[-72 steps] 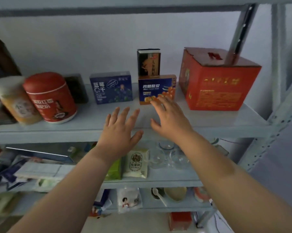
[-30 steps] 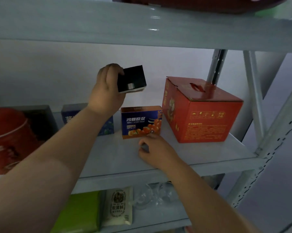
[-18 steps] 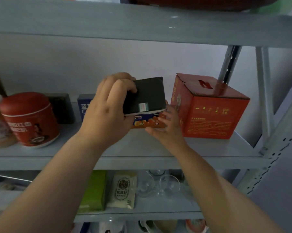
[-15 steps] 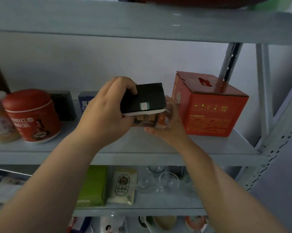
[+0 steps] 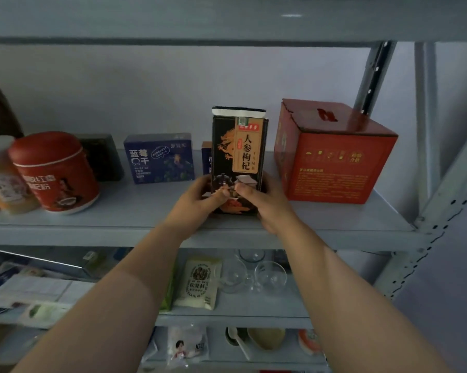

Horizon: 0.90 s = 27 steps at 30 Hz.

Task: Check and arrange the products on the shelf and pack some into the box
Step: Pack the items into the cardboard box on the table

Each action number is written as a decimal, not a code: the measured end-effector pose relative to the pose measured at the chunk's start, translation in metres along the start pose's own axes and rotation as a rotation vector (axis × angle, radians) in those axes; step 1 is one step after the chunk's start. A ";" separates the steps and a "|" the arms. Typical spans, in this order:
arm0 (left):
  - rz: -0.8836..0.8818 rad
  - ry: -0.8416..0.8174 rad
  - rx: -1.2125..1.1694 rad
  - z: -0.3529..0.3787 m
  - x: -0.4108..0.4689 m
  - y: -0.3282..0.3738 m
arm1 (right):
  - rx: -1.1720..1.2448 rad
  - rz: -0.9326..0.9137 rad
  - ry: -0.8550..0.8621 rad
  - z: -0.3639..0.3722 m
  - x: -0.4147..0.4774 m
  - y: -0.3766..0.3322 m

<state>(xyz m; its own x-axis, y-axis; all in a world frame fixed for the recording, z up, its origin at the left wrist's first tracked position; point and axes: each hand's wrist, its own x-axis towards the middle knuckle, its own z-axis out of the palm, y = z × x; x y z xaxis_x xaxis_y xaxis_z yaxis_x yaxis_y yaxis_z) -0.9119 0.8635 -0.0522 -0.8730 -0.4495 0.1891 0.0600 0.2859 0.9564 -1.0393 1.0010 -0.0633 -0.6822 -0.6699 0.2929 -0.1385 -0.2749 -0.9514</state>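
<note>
A tall black box with a dragon and a tan label (image 5: pixel 237 152) stands upright near the front of the grey shelf (image 5: pixel 124 222). My left hand (image 5: pixel 197 203) grips its lower left side and my right hand (image 5: pixel 264 203) its lower right side, thumbs across the front. Behind it, mostly hidden, is the blue and orange box (image 5: pixel 206 157). To the left stands a blue box with white writing (image 5: pixel 159 157). A large red carton (image 5: pixel 332 154) sits right of the black box.
A red canister (image 5: pixel 55 173) and a pale jar (image 5: pixel 1 176) stand at the shelf's left, a dark box (image 5: pixel 100 157) behind them. The shelf below holds a pale pouch (image 5: pixel 200 284), clear glasses (image 5: pixel 254 273) and papers. A metal upright (image 5: pixel 442 200) bounds the right side.
The black box was held lying flat in my left hand above the shelf. Now it is turned upright, front facing me, in front of the blue and orange box, with both hands on it.
</note>
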 end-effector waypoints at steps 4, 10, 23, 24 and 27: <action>-0.067 0.016 -0.175 -0.003 0.004 -0.006 | -0.037 0.013 -0.055 0.000 0.001 0.001; -0.135 0.075 -0.383 -0.004 0.010 -0.008 | -0.017 0.035 -0.058 0.003 -0.001 -0.002; -0.139 0.129 -0.424 -0.005 0.018 -0.007 | 0.164 0.160 -0.139 0.001 -0.002 -0.006; -0.144 0.136 -0.422 -0.005 0.019 -0.007 | 0.156 0.157 -0.139 0.001 -0.002 -0.006; -0.156 0.168 -0.414 -0.005 0.021 -0.010 | 0.155 0.152 -0.132 0.001 -0.001 -0.006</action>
<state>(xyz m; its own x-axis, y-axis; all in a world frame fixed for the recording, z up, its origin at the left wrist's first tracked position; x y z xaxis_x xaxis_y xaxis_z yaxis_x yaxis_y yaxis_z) -0.9284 0.8474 -0.0563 -0.7984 -0.6010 0.0370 0.1525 -0.1424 0.9780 -1.0368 1.0028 -0.0582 -0.5858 -0.7931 0.1671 0.0771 -0.2597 -0.9626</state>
